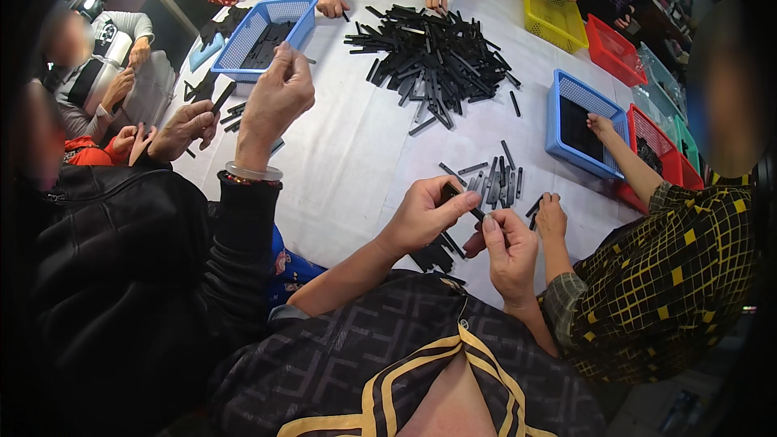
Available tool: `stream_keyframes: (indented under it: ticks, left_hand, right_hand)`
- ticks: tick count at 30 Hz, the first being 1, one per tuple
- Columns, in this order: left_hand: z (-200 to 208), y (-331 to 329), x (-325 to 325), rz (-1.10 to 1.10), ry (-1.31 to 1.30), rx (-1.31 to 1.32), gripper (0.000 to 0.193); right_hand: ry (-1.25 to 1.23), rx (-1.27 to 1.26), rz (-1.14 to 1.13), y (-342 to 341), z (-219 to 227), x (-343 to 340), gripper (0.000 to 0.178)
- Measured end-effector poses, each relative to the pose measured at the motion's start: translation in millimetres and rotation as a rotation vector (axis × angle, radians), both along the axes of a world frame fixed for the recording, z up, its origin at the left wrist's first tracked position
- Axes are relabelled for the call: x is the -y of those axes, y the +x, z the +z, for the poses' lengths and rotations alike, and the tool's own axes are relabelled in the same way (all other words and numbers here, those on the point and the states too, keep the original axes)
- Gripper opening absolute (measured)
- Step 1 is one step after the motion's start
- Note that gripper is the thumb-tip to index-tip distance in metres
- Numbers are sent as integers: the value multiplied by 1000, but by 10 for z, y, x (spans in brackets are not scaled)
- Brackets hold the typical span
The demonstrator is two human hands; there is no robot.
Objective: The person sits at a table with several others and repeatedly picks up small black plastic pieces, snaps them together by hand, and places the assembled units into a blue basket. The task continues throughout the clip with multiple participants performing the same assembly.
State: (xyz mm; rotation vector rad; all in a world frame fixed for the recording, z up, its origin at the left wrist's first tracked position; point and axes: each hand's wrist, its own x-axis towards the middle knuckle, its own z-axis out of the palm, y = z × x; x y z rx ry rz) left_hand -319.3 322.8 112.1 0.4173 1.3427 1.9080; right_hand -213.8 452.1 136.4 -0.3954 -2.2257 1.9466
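Note:
A short black bar-shaped piece (477,214) is held up between my two hands above the near side of the table. My left hand (423,217) pinches its upper end with thumb and fingers. At its lower end, my right hand (508,252) closes on it with thumb and forefinger. Beyond my hands lie several loose black and grey bars (503,178), spread out. Partly hidden beneath my wrists is another small stack of black bars (433,256). What exactly the bars are, I cannot tell.
A big heap of black bars (437,61) covers the middle of the white table (340,162). Blue baskets (558,133) stand left and right, with yellow (550,20) and red (613,53) ones at the far right. Co-workers' hands (279,97) work close on both sides.

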Motion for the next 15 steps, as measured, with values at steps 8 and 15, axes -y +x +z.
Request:
stream_keyframes:
  ticks: [8, 15]
  left_hand:
    - [-102, 84, -101, 36, -43, -68, 29]
    - [-61, 33, -90, 87, -123, 108, 46]
  right_hand:
    - [-503, 129, 130, 19, -91, 42, 25]
    - [-578, 168, 91, 54, -186, 26, 25]
